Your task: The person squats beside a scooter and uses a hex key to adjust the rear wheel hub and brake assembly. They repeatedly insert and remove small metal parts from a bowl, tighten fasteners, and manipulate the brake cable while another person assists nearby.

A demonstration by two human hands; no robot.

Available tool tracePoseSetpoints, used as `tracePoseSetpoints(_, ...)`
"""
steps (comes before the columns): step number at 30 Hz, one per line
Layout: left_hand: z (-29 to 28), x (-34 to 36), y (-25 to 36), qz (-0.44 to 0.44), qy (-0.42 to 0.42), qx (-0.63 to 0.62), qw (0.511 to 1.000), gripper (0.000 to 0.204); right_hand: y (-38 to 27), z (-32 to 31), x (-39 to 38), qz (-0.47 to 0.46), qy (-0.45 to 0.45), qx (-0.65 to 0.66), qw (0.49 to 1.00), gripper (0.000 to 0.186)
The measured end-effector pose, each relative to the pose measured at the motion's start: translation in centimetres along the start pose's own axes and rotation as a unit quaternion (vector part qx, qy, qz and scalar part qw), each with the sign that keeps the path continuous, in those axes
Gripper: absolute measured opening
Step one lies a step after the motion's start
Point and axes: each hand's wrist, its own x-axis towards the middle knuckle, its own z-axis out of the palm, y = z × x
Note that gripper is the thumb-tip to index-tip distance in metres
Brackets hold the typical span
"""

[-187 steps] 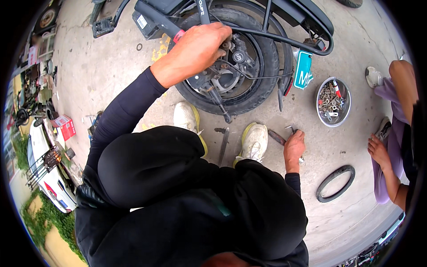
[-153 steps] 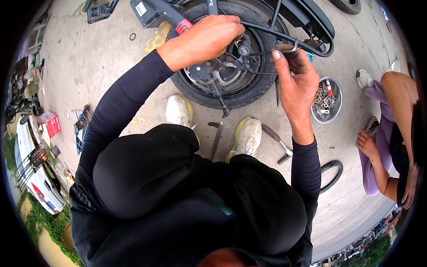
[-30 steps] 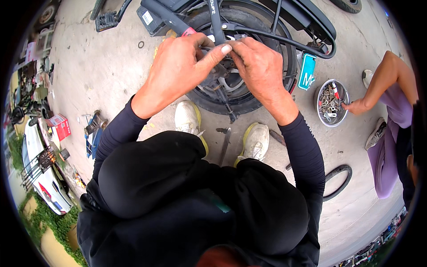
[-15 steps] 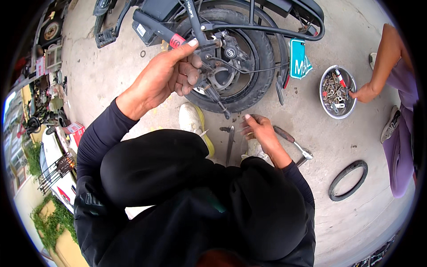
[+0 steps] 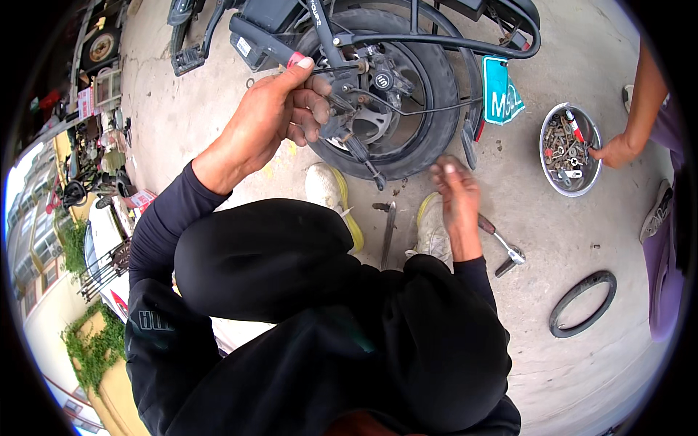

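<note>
My left hand (image 5: 273,120) is closed, with thumb and forefinger pinching a thin dark rod (image 5: 338,68) that reaches toward the brake caliper (image 5: 383,80) on the wheel of a black bike lying in front of me. Its other fingers are loosely curled. Beside the lower edge of the black tire (image 5: 436,142) is my right hand (image 5: 462,207), above my right shoe. Motion smears its fingertips, so I cannot make out whether it holds anything. A ratchet wrench (image 5: 502,238) with a dark handle lies on the ground to its right. Between my shoes lies a long flat metal bar (image 5: 390,234).
A metal bowl (image 5: 544,163) full of bolts and small parts stands at the right, with another person's hand (image 5: 618,151) at its rim. A black rubber ring (image 5: 558,312) lies nearer. A teal plate (image 5: 496,89) hangs behind the wheel. A pedal (image 5: 187,59) is at upper left.
My right hand has moved up and to the right, from above the metal bar to the tire's lower edge. My left hand stays near the caliper. The whole view has shifted slightly.
</note>
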Motion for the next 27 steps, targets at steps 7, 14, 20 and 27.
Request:
tracePoseSetpoints(7,0.1,0.4,0.7,-0.049,0.001,-0.015,0.999,0.041,-2.3,-2.5,-4.0,0.091,-0.013,-0.144,0.985,0.047)
tracePoseSetpoints(14,-1.7,1.4,4.2,0.039,-0.104,0.344,0.932,0.044,1.3,-0.4,-3.3,0.146,-0.146,-0.257,0.944,0.041)
tracePoseSetpoints(20,-0.6,1.8,6.0,0.21,-0.085,0.651,0.725,0.031,2.0,-0.4,-1.9,0.177,-0.165,-0.275,0.93,0.042)
tracePoseSetpoints(27,-0.7,1.2,6.7,0.264,-0.066,0.812,0.517,0.024,2.8,1.8,-1.5,0.178,-0.174,-0.258,0.934,0.058)
